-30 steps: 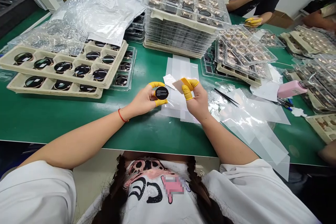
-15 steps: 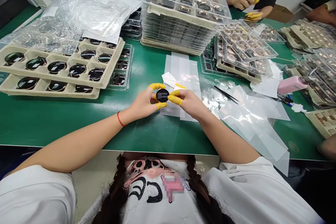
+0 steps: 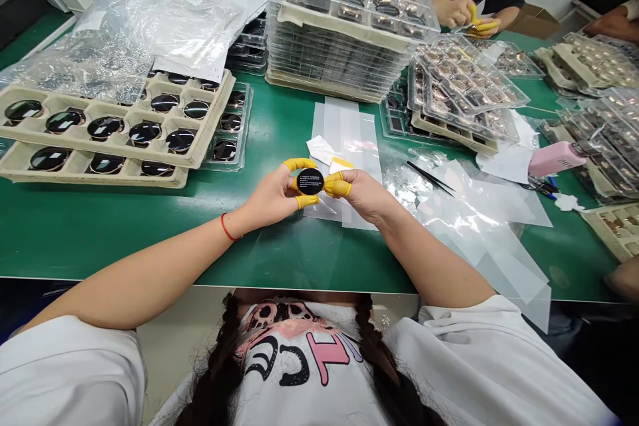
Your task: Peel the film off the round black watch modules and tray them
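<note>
Held over the green table is a round black watch face (image 3: 310, 181) with lines of small white print, facing up toward me. My left hand (image 3: 279, 192) grips it by the rim, yellow finger cots on its fingertips. Yellow cots also cover the pinched thumb and finger of my right hand (image 3: 357, 190), which meet at the watch face's right edge. A folded white cloth (image 3: 321, 148) sticks out from between the right hand's fingers. Whether the pinching fingertips hold anything else is hidden. Translucent film sheets (image 3: 367, 140) lie beneath both hands.
Beige trays of round black watch faces (image 3: 106, 128) stand left, partly under plastic bags (image 3: 184, 13). A tall stack of clear trays (image 3: 339, 60) rises ahead. Right are more trays (image 3: 464, 80), black tweezers (image 3: 430, 178), loose film (image 3: 489, 233) and a pink bottle (image 3: 556, 158). A co-worker's hands (image 3: 456, 13) work beyond.
The watch face has shifted slightly right and tilted a little. My right fingers have moved slightly right, from over its edge to beside it. The co-worker's hands have come closer together.
</note>
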{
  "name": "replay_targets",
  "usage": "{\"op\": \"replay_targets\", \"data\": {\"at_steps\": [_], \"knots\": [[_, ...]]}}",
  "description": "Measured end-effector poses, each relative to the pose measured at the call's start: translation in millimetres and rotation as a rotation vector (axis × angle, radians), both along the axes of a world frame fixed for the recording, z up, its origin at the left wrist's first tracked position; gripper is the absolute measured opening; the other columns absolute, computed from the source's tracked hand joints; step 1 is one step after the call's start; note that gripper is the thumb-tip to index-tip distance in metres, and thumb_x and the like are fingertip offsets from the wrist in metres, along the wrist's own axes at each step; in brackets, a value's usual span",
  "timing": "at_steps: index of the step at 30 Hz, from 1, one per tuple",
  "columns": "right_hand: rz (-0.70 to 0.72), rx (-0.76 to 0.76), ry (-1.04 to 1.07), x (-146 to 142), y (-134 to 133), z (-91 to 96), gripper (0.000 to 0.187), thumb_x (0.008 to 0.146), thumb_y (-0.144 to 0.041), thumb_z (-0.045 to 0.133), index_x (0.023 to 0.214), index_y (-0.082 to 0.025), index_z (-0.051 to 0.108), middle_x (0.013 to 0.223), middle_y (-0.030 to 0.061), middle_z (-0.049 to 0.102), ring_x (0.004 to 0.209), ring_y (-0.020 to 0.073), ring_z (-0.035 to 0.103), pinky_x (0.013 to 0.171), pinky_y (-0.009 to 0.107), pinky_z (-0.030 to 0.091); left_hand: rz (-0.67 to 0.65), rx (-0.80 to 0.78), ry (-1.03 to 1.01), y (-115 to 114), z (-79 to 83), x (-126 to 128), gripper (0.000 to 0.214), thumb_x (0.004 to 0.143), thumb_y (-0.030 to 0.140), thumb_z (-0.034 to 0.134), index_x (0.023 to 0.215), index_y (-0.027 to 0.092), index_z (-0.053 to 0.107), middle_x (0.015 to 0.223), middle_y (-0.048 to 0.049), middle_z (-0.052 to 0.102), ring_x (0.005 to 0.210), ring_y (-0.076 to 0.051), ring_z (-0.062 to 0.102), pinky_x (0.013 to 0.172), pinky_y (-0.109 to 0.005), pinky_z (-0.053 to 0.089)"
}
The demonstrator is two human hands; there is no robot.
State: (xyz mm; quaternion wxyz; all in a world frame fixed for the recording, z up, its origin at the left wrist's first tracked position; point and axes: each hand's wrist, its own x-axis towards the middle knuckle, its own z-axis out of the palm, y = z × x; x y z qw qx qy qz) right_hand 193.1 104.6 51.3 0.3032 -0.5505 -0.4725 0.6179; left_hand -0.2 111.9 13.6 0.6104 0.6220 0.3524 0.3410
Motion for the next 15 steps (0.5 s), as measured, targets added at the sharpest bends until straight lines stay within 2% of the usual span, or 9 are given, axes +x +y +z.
{"op": "replay_targets", "data": {"at_steps": [5, 9, 13, 15], "knots": [[0.083, 0.021, -0.054, 1.6, -0.7, 2.3, 0.021, 0.061, -0.031, 0.073, 0.073, -0.015, 0.07, 0.069, -0.002, 0.061, 0.066, 0.0082, 0.046, 0.067, 0.026, 0.034, 0.025, 0.048, 0.074, -1.5, 3.3, -0.7, 0.059, 0.074, 0.029, 0.075, 0.124, 0.018, 0.045, 0.081, -0.0004, 0.069, 0.071, -0.014, 0.067, 0.065, -0.025, 0.052], [0.06, 0.01, -0.088, -2.3, -2.7, 0.1, 0.024, 0.059, -0.035, 0.075, 0.066, -0.014, 0.066, 0.066, -0.0028, 0.058, 0.064, 0.0077, 0.043, 0.065, 0.025, 0.032, 0.024, 0.088, 0.112, -4.7, 6.4, 0.3, 0.058, 0.073, 0.026, 0.075, 0.123, 0.017, 0.046, 0.087, -0.0021, 0.069, 0.075, -0.015, 0.068, 0.065, -0.025, 0.051], [0.065, 0.005, -0.077, -3.2, -2.8, -3.0, 0.018, 0.06, -0.031, 0.07, 0.063, -0.015, 0.065, 0.06, -0.0043, 0.054, 0.061, 0.007, 0.039, 0.062, 0.024, 0.03, 0.019, 0.063, 0.076, -4.9, 5.1, 1.1, 0.059, 0.072, 0.026, 0.076, 0.122, 0.017, 0.046, 0.089, -0.0021, 0.069, 0.076, -0.014, 0.068, 0.064, -0.024, 0.051], [0.057, 0.008, -0.067, -2.3, -2.6, -3.4, 0.014, 0.06, -0.028, 0.067, 0.066, -0.015, 0.066, 0.062, -0.0032, 0.058, 0.062, 0.0078, 0.043, 0.063, 0.025, 0.032, 0.018, 0.025, 0.051, -3.6, 3.8, 1.1, 0.06, 0.072, 0.027, 0.076, 0.123, 0.018, 0.046, 0.085, -0.0008, 0.069, 0.072, -0.013, 0.067, 0.063, -0.024, 0.051]]}}
